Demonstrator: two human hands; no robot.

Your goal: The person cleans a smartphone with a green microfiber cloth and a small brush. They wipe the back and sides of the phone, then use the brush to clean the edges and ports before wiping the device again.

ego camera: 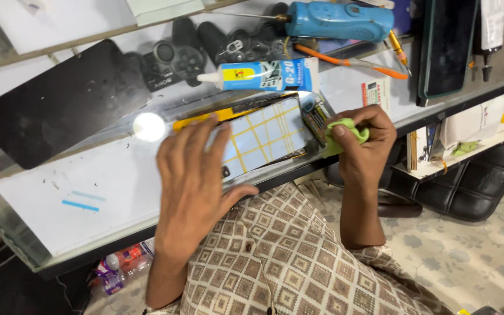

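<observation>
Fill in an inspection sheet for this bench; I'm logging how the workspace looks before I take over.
Surface: glass-topped counter with white sheets beneath, lamp glare on it.
Job's things: phone lying flat, screen reflecting a yellow grid; green cloth at its right end.
Clutter: glue tube, black game controller, blue power tool, orange tweezers, dark mat.
Grippers: left hand pressed flat on the phone; right hand pinching the cloth.
Cables: nothing seen.
Surroundings: black chair at right, bottles under the counter.
</observation>
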